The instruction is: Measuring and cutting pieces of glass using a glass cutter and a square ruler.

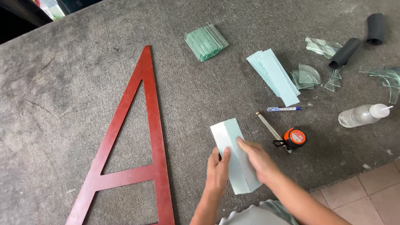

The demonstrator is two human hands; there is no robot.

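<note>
Two pale green glass strips (230, 137) lie overlapped on the grey carpeted table (62, 96), running from the near edge away from me. My left hand (218, 171) grips their left long edge near the close end, thumb on top. Flat on top of the strips, my right hand (256, 156) presses with fingers spread, touching the right strip. Both forearms come in from the bottom of the view.
A red wooden triangular square (152, 125) lies to the left. Behind are a stack of glass squares (206, 41), more glass strips (275, 77), curved glass offcuts (306, 77), two black tubes (345, 53), a pen (284, 109), a glass cutter (268, 126), an orange tape measure (295, 137) and a plastic bottle (361, 115).
</note>
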